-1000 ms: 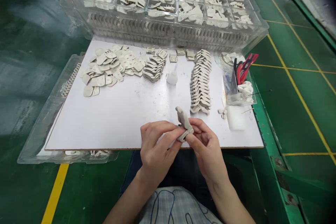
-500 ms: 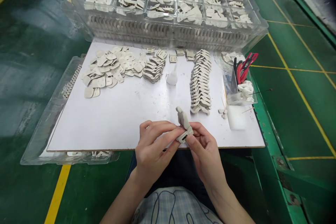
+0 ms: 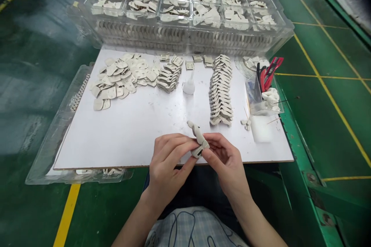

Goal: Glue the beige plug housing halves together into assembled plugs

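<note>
Between my hands, just above the board's front edge, is a small beige plastic part [image 3: 198, 137] with an upright curved piece and a slotted base. My left hand [image 3: 171, 158] pinches the base from the left, thumb below and fingertips above. My right hand [image 3: 224, 160] grips the right side of the base with thumb and fingers. Ahead stands a long stack of similar curved beige parts [image 3: 221, 92]. A small white dropper bottle [image 3: 189, 85] stands on the white board [image 3: 130, 131], beside a shorter stack of beige parts [image 3: 169, 78].
Loose flat beige pieces [image 3: 121, 77] lie in a heap at the left. A clear compartment tray [image 3: 188, 27] full of parts spans the back. A clear box [image 3: 255, 94] with red-handled pliers [image 3: 268, 75] stands right, near a white pad [image 3: 261, 129]. Another clear tray [image 3: 43, 139] shows beneath the board.
The held part has shifted slightly left and its upright piece leans more to the left. Both hands keep their grip on it.
</note>
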